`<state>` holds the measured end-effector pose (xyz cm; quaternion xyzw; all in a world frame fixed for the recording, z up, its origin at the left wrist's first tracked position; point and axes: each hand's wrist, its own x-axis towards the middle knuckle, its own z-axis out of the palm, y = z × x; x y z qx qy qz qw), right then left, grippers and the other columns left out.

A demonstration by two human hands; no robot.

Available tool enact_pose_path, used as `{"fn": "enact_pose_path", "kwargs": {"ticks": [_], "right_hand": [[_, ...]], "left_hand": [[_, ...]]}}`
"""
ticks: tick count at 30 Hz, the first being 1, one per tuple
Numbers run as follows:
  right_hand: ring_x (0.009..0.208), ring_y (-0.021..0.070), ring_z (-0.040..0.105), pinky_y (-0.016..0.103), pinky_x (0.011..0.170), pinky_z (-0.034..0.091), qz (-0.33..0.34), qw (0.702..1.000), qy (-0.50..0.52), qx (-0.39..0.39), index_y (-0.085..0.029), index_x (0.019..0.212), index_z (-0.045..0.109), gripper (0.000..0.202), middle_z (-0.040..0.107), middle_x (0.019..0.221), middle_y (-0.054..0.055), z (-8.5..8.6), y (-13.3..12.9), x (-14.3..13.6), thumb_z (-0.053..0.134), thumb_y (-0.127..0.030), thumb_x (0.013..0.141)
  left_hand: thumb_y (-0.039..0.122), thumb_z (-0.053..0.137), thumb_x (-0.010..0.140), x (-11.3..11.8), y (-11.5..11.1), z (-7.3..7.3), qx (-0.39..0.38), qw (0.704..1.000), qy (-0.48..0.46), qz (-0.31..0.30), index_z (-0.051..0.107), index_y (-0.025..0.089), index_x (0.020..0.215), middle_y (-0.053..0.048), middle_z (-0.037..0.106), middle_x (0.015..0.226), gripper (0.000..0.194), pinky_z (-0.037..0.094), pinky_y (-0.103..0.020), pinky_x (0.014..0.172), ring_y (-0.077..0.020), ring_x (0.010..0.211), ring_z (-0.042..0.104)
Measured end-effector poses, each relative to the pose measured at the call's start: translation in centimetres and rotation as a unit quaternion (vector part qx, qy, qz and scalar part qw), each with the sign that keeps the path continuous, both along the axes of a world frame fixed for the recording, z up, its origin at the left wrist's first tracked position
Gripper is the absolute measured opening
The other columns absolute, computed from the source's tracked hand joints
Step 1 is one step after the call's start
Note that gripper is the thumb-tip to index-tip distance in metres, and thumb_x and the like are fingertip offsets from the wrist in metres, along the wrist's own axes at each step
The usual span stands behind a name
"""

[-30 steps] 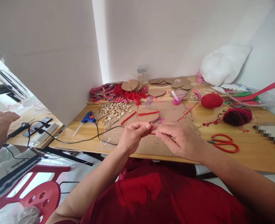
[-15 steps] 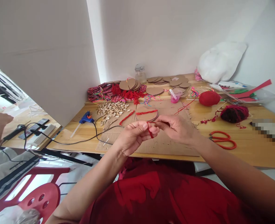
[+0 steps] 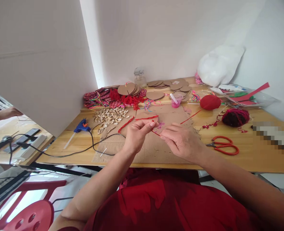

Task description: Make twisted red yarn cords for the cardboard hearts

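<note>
My left hand [image 3: 140,134] is closed in a pinch on a strand of red yarn [image 3: 156,132] above the cardboard sheet [image 3: 142,154]. The fingers of my right hand [image 3: 181,141] pinch the other end, so a short length spans the gap between both hands. Behind them, two red yarn pieces [image 3: 126,124] lie on the cardboard, one partly over a cardboard disc [image 3: 144,115]. A red yarn ball [image 3: 210,102] sits farther right, its strand trailing toward the cardboard. Whether that strand joins the piece in my hands is hidden.
Orange-handled scissors [image 3: 225,146] lie at right, near a dark red yarn ball [image 3: 235,117]. A blue glue gun [image 3: 82,125] with its cord and a heap of pale shells [image 3: 110,116] are at left. A pink cup [image 3: 176,102] stands behind. Another person's hand [image 3: 13,112] shows far left.
My hands have drawn apart, stretching the red yarn between them, where before they were close together. The view has shifted slightly right. The other person's arm has risen and extended.
</note>
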<state>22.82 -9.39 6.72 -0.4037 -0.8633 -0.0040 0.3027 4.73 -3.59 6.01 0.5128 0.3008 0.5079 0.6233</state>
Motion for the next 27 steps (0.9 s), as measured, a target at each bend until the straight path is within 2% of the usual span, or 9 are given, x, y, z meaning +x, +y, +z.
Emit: {"fn": "enact_pose_path", "kwargs": {"ticks": [5, 9, 12, 15, 18, 20, 24, 25, 27], "right_hand": [[0.081, 0.0206, 0.048, 0.034, 0.072, 0.038, -0.008, 0.998, -0.054, 0.017, -0.017, 0.085, 0.064, 0.022, 0.058, 0.082, 0.006, 1.5, 0.5, 2.0, 0.045, -0.014, 0.097], [0.079, 0.0194, 0.046, 0.033, 0.073, 0.036, 0.001, 0.999, -0.050, 0.001, -0.018, 0.078, 0.062, 0.028, 0.054, 0.077, 0.004, 2.1, 1.2, 2.9, 0.045, -0.018, 0.099], [0.077, 0.0185, 0.045, 0.033, 0.074, 0.035, 0.015, 1.000, -0.023, -0.005, -0.018, 0.077, 0.061, 0.026, 0.054, 0.075, 0.002, 1.6, 2.1, 3.7, 0.046, -0.018, 0.099], [0.078, 0.0179, 0.048, 0.032, 0.076, 0.036, 0.009, 1.000, 0.021, -0.018, -0.019, 0.080, 0.059, 0.024, 0.056, 0.076, 0.002, 0.0, 3.3, 5.1, 0.045, -0.017, 0.099], [0.077, 0.0191, 0.052, 0.032, 0.074, 0.038, -0.047, 0.997, 0.038, -0.050, -0.019, 0.078, 0.059, 0.027, 0.058, 0.075, 0.003, -1.9, 4.2, 6.9, 0.044, -0.023, 0.101], [0.085, 0.0219, 0.057, 0.035, 0.080, 0.041, -0.082, 0.994, 0.035, -0.063, -0.020, 0.088, 0.063, 0.023, 0.064, 0.084, 0.006, -2.7, 4.0, 8.0, 0.045, -0.026, 0.100], [0.105, 0.0277, 0.060, 0.041, 0.091, 0.044, -0.206, 0.975, 0.035, -0.070, -0.022, 0.113, 0.062, 0.028, 0.067, 0.110, 0.010, -2.9, 1.0, 10.8, 0.047, -0.039, 0.098], [0.099, 0.0278, 0.062, 0.041, 0.086, 0.046, -0.250, 0.964, 0.028, -0.091, -0.022, 0.105, 0.064, 0.028, 0.068, 0.104, 0.009, -2.9, 0.0, 11.8, 0.047, -0.042, 0.096], [0.085, 0.0290, 0.065, 0.043, 0.076, 0.047, -0.280, 0.938, -0.053, -0.196, -0.023, 0.085, 0.064, 0.032, 0.070, 0.090, 0.009, -3.2, -1.8, 13.9, 0.044, -0.047, 0.093]], "left_hand": [[0.033, 0.083, 0.072, 0.5, 0.2, -1.6, -0.005, 0.991, 0.113, -0.078, 0.079, 0.016, 0.079, -0.006, 0.076, 0.078, 0.019, 0.050, -0.027, 0.074, -0.0149, 0.072, 0.065], [0.033, 0.081, 0.074, 0.9, 0.2, -2.0, -0.015, 0.979, 0.143, -0.144, 0.079, 0.015, 0.082, -0.009, 0.077, 0.085, 0.019, 0.049, -0.028, 0.077, -0.0166, 0.079, 0.066], [0.034, 0.081, 0.075, 1.2, 0.2, -1.8, -0.047, 0.973, 0.134, -0.181, 0.078, 0.015, 0.080, -0.008, 0.076, 0.084, 0.020, 0.050, -0.029, 0.078, -0.0162, 0.078, 0.067], [0.033, 0.084, 0.073, 1.2, 0.1, -1.2, -0.149, 0.965, 0.071, -0.203, 0.074, 0.015, 0.077, -0.007, 0.076, 0.080, 0.021, 0.053, -0.031, 0.080, -0.0181, 0.080, 0.071], [0.032, 0.088, 0.067, 1.1, 0.1, -0.5, -0.226, 0.952, 0.000, -0.206, 0.069, 0.013, 0.073, -0.007, 0.074, 0.076, 0.027, 0.055, -0.035, 0.083, -0.0231, 0.085, 0.074], [0.032, 0.089, 0.066, 0.9, 0.1, -0.3, -0.248, 0.948, -0.023, -0.200, 0.068, 0.012, 0.073, -0.006, 0.073, 0.074, 0.030, 0.056, -0.036, 0.083, -0.0243, 0.086, 0.074], [0.031, 0.088, 0.068, 0.2, 0.2, -0.8, -0.268, 0.945, -0.031, -0.184, 0.066, 0.011, 0.074, -0.006, 0.072, 0.076, 0.030, 0.056, -0.037, 0.085, -0.0239, 0.086, 0.074], [0.032, 0.088, 0.068, 0.0, 0.1, -1.1, -0.272, 0.945, -0.028, -0.178, 0.066, 0.011, 0.075, -0.007, 0.073, 0.076, 0.030, 0.056, -0.038, 0.086, -0.0240, 0.086, 0.074], [0.032, 0.088, 0.068, -0.5, 0.1, -1.6, -0.283, 0.945, -0.022, -0.164, 0.067, 0.010, 0.076, -0.008, 0.073, 0.076, 0.031, 0.055, -0.038, 0.086, -0.0242, 0.084, 0.074]]}}
